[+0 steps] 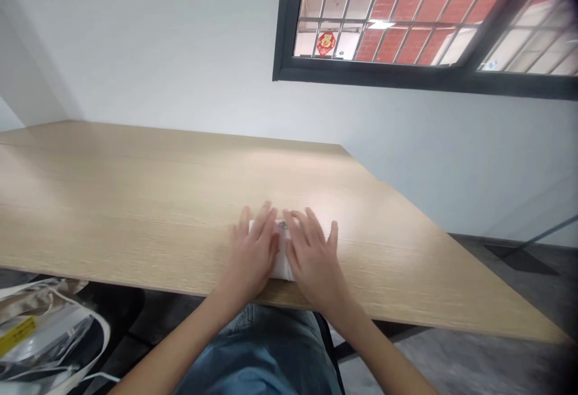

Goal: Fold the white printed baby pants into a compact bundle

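A small white folded item [282, 250], cloth or paper with a small dark print, lies near the front edge of a light wooden table [135, 202]. My left hand [253, 250] lies flat on its left part with fingers stretched out. My right hand [312, 253] lies flat on its right part, fingers spread. Both hands cover most of the item; only a strip between them shows.
A white wall rises behind the table, with a dark-framed barred window [406, 21] at upper right. A shiny silver bag with white straps [40, 335] sits at lower left below the table edge. My lap in blue jeans [262, 353] is under the table.
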Motion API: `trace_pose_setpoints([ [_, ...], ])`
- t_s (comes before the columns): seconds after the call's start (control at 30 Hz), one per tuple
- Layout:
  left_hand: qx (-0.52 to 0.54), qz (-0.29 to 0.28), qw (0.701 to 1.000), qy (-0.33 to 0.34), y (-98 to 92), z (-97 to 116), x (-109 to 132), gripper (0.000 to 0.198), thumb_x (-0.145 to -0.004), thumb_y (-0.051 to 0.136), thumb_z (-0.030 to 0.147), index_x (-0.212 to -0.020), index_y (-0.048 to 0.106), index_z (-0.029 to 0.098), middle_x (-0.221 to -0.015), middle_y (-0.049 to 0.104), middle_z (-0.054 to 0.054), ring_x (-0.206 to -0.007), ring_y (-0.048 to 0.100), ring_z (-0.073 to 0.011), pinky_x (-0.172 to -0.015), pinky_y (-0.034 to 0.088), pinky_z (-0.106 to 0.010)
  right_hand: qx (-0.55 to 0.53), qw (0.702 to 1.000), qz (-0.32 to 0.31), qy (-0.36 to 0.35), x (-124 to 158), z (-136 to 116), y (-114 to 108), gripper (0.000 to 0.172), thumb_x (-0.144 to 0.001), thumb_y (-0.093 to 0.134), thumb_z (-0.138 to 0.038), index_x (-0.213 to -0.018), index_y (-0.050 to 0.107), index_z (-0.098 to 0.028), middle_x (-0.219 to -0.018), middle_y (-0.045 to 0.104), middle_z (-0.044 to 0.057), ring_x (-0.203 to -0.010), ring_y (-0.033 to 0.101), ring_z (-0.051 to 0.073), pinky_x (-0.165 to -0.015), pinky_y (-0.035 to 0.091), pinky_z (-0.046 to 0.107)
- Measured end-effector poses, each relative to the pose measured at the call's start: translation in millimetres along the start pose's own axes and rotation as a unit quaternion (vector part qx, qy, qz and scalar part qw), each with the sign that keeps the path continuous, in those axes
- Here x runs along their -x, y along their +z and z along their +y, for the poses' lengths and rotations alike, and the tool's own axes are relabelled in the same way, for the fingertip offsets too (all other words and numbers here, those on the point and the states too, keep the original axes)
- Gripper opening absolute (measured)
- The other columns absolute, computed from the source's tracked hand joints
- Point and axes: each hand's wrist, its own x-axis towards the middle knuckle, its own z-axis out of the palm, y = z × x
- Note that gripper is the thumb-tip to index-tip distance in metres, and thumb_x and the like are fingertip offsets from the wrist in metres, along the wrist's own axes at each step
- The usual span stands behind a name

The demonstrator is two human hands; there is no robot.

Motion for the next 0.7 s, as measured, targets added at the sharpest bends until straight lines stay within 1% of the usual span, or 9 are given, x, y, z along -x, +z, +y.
trace_pose_setpoints([
  [0.07,-0.012,-0.063,0.998,0.022,2.2,1.3,-0.4,0.042,-0.093,0.03,0.027,-0.134,0.038,0.02,-0.143,0.031,-0.01,-0.134,0.016,-0.0359,-0.099,0.021,-0.064,0.021,0.999,-0.041,-0.023,5.5,-3.2,3.3,0.045,-0.088,0.028,-0.013,-0.131,0.042,-0.012,-0.133,0.043,0.013,-0.129,0.026,0.033,-0.099,0.012,0.067],
  [0.13,-0.001,-0.11,0.994,0.009,-0.4,-8.8,4.1,0.043,-0.094,0.028,0.032,-0.133,0.039,0.018,-0.14,0.038,-0.01,-0.13,0.028,-0.0316,-0.101,0.025,-0.06,0.005,0.997,-0.08,-0.006,14.5,6.0,2.9,0.046,-0.089,0.029,-0.018,-0.133,0.039,-0.008,-0.135,0.041,0.014,-0.129,0.028,0.031,-0.102,0.023,0.058],
  [0.23,0.016,-0.129,0.991,-0.016,-16.3,-38.5,25.8,0.047,-0.095,0.02,0.034,-0.131,0.041,0.012,-0.136,0.042,-0.011,-0.127,0.037,-0.022,-0.105,0.03,-0.043,-0.049,0.99,-0.12,0.059,36.6,34.5,-10.1,0.048,-0.094,0.026,-0.032,-0.133,0.039,-0.009,-0.134,0.042,0.014,-0.122,0.041,0.026,-0.096,0.041,0.042],
  [0.33,0.033,-0.14,0.987,-0.077,-41.3,-63.0,54.4,0.05,-0.095,0.02,0.039,-0.13,0.044,0.012,-0.136,0.044,-0.008,-0.127,0.038,-0.0194,-0.106,0.032,-0.035,-0.077,0.986,-0.088,0.121,64.2,53.7,-32.6,0.042,-0.095,0.028,-0.04,-0.121,0.051,-0.016,-0.12,0.056,0.011,-0.107,0.054,0.024,-0.086,0.048,0.038],
  [0.43,0.044,-0.15,0.977,-0.148,-60.2,-63.9,61.4,0.05,-0.093,0.026,0.047,-0.131,0.042,0.019,-0.134,0.046,-0.006,-0.123,0.043,-0.022,-0.1,0.039,-0.037,-0.1,0.985,-0.01,0.137,84.1,42.4,-48.7,0.029,-0.093,0.035,-0.037,-0.094,0.06,-0.02,-0.09,0.066,0.006,-0.08,0.063,0.021,-0.066,0.052,0.03],
  [0.5,0.044,-0.142,0.979,-0.141,-63.4,-52.3,44.3,0.05,-0.092,0.028,0.049,-0.131,0.041,0.021,-0.135,0.044,-0.007,-0.127,0.037,-0.0246,-0.096,0.041,-0.039,-0.124,0.987,0.012,0.097,88.2,20.9,-49.7,0.026,-0.092,0.038,-0.03,-0.079,0.058,-0.022,-0.074,0.063,0.003,-0.067,0.06,0.019,-0.06,0.049,0.029],
  [0.6,0.064,-0.143,0.987,-0.038,-55.2,-29.5,-5.7,0.041,-0.092,0.029,0.04,-0.122,0.048,0.019,-0.135,0.041,-0.01,-0.131,0.028,-0.0258,-0.1,0.033,-0.041,-0.14,0.989,0.0,0.043,82.6,-12.1,-38.4,0.022,-0.089,0.038,-0.02,-0.081,0.059,-0.021,-0.077,0.062,0.003,-0.072,0.057,0.02,-0.066,0.046,0.031],
  [0.63,0.078,-0.159,0.984,-0.004,-50.6,-23.3,-23.8,0.036,-0.092,0.031,0.035,-0.115,0.054,0.018,-0.13,0.046,-0.01,-0.127,0.032,-0.0256,-0.101,0.032,-0.041,-0.138,0.989,-0.007,0.046,78.9,-19.2,-33.3,0.022,-0.088,0.038,-0.018,-0.085,0.06,-0.02,-0.082,0.062,0.004,-0.075,0.057,0.021,-0.068,0.045,0.033],
  [0.7,0.106,-0.204,0.973,0.028,-41.5,-15.9,-52.5,0.029,-0.088,0.037,0.03,-0.09,0.062,0.016,-0.109,0.059,-0.01,-0.109,0.049,-0.0249,-0.093,0.037,-0.037,-0.133,0.988,-0.02,0.081,69.8,-24.5,-24.2,0.024,-0.088,0.037,-0.017,-0.09,0.061,-0.019,-0.087,0.062,0.006,-0.08,0.055,0.022,-0.072,0.043,0.035],
])
